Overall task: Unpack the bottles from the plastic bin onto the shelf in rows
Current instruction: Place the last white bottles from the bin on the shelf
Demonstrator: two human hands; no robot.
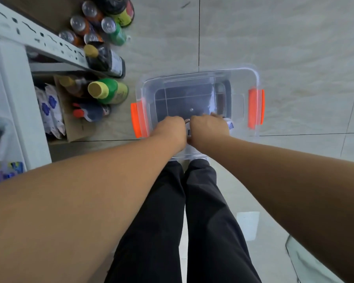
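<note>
Pale grey tiled floor (274,37) with thin dark grout lines. Resting on it, a clear rectangular plastic bin (251,74) with orange clip handles at both short ends. Left of the bin, a white perforated metal shelf (39,40) carrying upright bottles: dark bottle with yellow cap (102,58), green bottle with beige cap (108,90), several clear-capped ones. Beside them, an open brown cardboard box (74,127).

Clear bin (243,78), orange latches (255,108)
</note>
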